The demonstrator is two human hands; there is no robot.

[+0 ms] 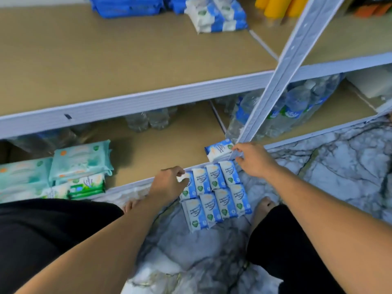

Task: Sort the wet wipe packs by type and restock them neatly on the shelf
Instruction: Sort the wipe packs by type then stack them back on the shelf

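Several small blue-and-white wipe packs [216, 194] lie in two rows on the marble floor against the bottom shelf's front edge. My left hand [169, 183] grips the leftmost pack of the far row [187, 187]. My right hand [252, 160] pinches the right end of one more blue-and-white pack [218, 151] that lies on the bottom shelf [165, 149] beside the upright post. Large teal packs [80, 160] and small green packs [87, 186] are stacked at the shelf's left. More blue-and-white packs [218, 15] and dark blue packs [127, 6] sit at the back of the upper shelf [127, 56].
A white metal upright [282, 68] slants down to the shelf corner near my right hand. Shrink-wrapped water bottles [292, 111] fill the back and right of the bottom shelf. Yellow items [277, 5] stand top right. My knees and bare feet frame the packs on the floor.
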